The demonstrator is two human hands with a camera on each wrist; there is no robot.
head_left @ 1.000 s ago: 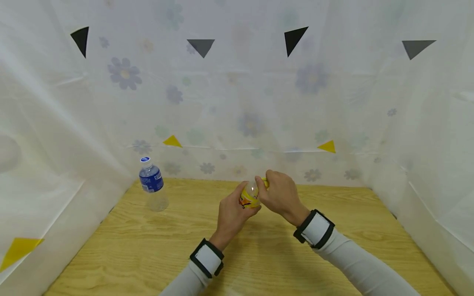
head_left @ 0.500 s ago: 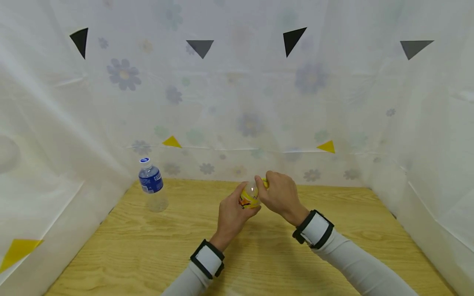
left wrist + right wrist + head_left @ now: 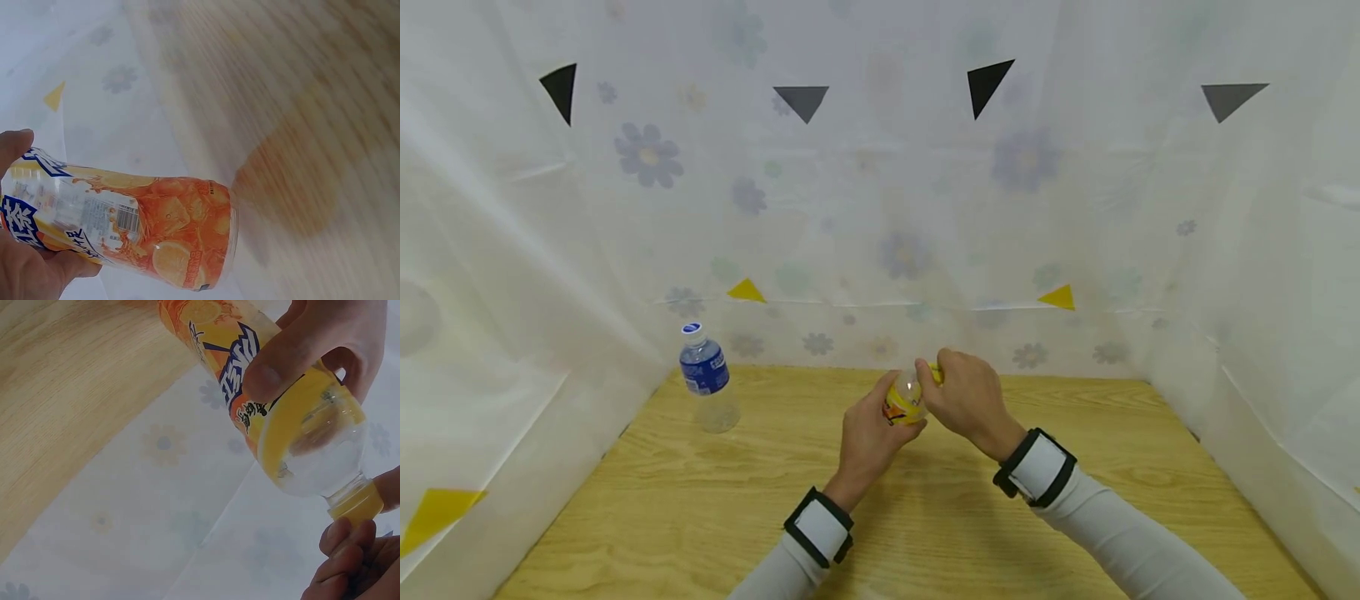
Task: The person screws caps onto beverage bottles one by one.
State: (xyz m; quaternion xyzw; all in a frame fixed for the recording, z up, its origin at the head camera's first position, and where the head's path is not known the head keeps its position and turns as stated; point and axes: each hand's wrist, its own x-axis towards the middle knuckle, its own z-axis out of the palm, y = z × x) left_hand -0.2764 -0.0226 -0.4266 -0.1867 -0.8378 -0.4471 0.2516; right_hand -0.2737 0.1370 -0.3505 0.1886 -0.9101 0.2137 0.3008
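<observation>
Near the middle of the table, my left hand [image 3: 867, 442] grips a clear plastic drink bottle [image 3: 175, 219] with an orange and yellow label. Its fingers and thumb go round the body, below the bare shoulder. My right hand [image 3: 970, 400] pinches the yellow cap [image 3: 358, 503] between thumb and fingers. The cap sits on the bottle's neck in the right wrist view. The bottle is tilted, with its cap end toward the right hand. Its base is close to the wooden surface in the left wrist view; whether they touch I cannot tell. No liquid shows inside the visible shoulder.
A second clear bottle [image 3: 704, 375], with a blue label and a white cap, stands upright at the table's back left. White flowered sheeting [image 3: 880, 200] walls in the wooden table [image 3: 715, 517] at the back and both sides.
Both hands keep their hold on the bottle and its cap, with barely any visible motion. The head view has shifted slightly, so the scene appears a little lower.
</observation>
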